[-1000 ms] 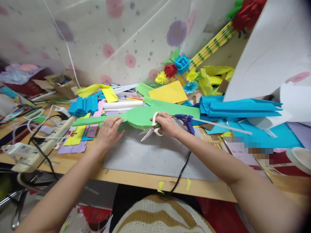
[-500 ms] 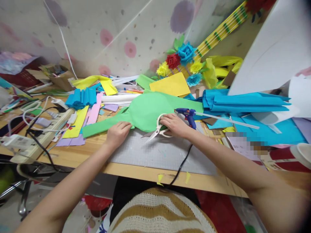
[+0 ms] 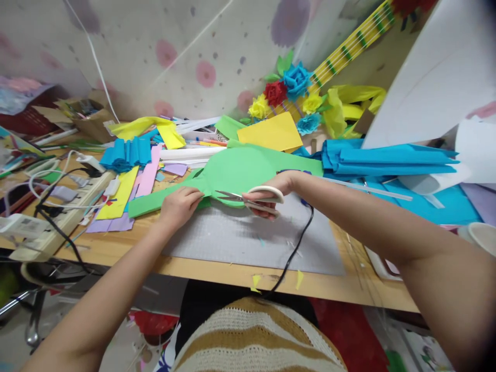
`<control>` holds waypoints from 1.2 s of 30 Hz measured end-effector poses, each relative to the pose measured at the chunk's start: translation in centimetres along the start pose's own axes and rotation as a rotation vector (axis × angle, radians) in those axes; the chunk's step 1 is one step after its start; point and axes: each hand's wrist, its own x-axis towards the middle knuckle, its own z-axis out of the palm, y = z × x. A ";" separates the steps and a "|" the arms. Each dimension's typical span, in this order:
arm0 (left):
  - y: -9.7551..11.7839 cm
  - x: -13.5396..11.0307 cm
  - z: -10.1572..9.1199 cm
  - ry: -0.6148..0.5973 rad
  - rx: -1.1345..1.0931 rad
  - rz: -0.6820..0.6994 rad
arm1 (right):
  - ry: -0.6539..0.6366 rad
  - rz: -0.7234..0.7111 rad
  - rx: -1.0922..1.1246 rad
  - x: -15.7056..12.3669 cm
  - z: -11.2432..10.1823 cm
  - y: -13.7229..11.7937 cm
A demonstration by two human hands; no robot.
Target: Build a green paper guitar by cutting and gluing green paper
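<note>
A green paper piece [image 3: 238, 168] with a round middle and long arms to either side lies over a grey cutting mat [image 3: 248, 243]. My left hand [image 3: 180, 206] is closed on the lower edge of this paper, left of the round part, fingertips pinched together. In my right hand [image 3: 267, 199] is a pair of scissors [image 3: 277, 192] with cream handles. Their blades point left, slightly parted, close to the pinched edge; whether they touch the paper I cannot tell. Behind my right wrist the blue glue gun is mostly hidden, its clear glue stick [image 3: 372, 189] poking out to the right.
Folded blue paper [image 3: 387, 159] lies to the right, a yellow sheet [image 3: 271, 132] behind the green piece. A power strip [image 3: 65, 222] with cables stands at left. A black cord [image 3: 294, 253] crosses the mat. Paper flowers [image 3: 296, 80] and a yellow paper guitar neck [image 3: 349, 49] lean at the back.
My right hand has turned the scissors and brought their blades level toward my left hand at the paper edge. My left hand has shifted slightly left. My right arm now covers the glue gun.
</note>
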 end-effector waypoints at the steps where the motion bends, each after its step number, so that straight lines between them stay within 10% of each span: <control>1: -0.2 0.1 -0.2 -0.019 -0.024 0.010 | -0.019 0.017 0.033 0.3 -0.2 -0.4; 17: -0.4 -0.3 -0.6 -0.044 -0.006 0.108 | -0.139 -0.015 0.189 3.9 -2.1 -1.4; 24: -0.7 -0.3 -0.5 0.027 0.163 0.285 | -0.461 -0.094 0.220 5.9 -3.0 -0.5; 36: -0.6 -0.1 -0.7 0.008 0.176 0.318 | -0.376 -0.149 0.203 5.3 -1.9 -0.3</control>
